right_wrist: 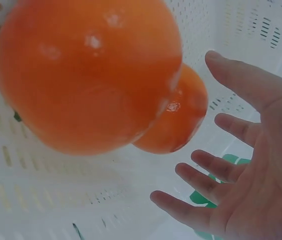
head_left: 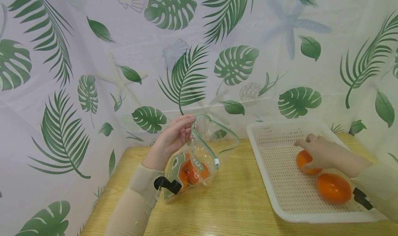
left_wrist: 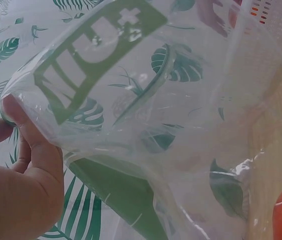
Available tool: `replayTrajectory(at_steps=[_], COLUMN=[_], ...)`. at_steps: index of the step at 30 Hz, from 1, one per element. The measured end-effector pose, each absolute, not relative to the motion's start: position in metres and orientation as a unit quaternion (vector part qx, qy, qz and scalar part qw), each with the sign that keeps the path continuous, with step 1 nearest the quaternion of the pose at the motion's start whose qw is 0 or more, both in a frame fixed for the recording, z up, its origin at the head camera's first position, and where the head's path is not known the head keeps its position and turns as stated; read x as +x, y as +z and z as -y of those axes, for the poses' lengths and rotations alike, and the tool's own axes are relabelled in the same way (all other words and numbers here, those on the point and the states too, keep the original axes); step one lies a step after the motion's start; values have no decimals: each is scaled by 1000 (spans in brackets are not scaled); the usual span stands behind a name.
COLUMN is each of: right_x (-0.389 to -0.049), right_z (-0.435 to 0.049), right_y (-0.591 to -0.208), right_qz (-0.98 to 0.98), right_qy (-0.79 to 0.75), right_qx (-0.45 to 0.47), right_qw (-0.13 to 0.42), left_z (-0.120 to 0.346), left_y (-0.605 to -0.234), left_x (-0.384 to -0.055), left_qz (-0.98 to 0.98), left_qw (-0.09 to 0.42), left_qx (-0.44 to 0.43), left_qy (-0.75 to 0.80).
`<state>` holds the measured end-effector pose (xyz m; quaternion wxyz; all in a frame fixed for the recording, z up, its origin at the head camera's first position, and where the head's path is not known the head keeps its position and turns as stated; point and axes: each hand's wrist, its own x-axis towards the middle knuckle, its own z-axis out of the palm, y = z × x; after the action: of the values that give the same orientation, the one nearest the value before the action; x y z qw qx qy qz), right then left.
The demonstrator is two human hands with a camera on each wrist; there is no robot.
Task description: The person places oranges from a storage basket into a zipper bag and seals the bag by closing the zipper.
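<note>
My left hand [head_left: 172,135] pinches the rim of a clear zip bag [head_left: 200,153] between thumb and fingers. The bag's green-edged mouth gapes toward the right, its slider [head_left: 216,161] hanging at the lower corner. Several round orange-red fruits [head_left: 194,172] lie low inside it. Over a white basket [head_left: 280,184], my right hand [head_left: 326,155] reaches with fingers spread around a glossy orange fruit [head_left: 303,161]. In the right wrist view a gap shows between the fingers and this fruit [right_wrist: 183,112]. A second orange fruit [head_left: 334,188] sits nearer the wrist.
The bag and basket stand on a wood-grain table [head_left: 236,201], with bare tabletop between them. Behind and to the left rises a white sheet [head_left: 140,56] printed with green leaves. The basket has raised, slotted walls.
</note>
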<state>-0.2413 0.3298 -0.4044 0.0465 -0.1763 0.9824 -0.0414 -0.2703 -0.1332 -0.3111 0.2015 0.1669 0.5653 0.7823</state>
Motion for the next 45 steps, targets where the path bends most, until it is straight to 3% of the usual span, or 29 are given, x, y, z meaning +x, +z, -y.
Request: replayTrajectory(at_steps=[45], right_x=[-258], right_z=[-335], right_y=[-434], right_qz=[-982], right_qy=[-51], right_qx=[-148], right_qw=[107], left_z=[134], left_y=[-314], left_x=[-271], left_qz=[-560], left_qw=[201], left_qx=[164], left_qy=[787])
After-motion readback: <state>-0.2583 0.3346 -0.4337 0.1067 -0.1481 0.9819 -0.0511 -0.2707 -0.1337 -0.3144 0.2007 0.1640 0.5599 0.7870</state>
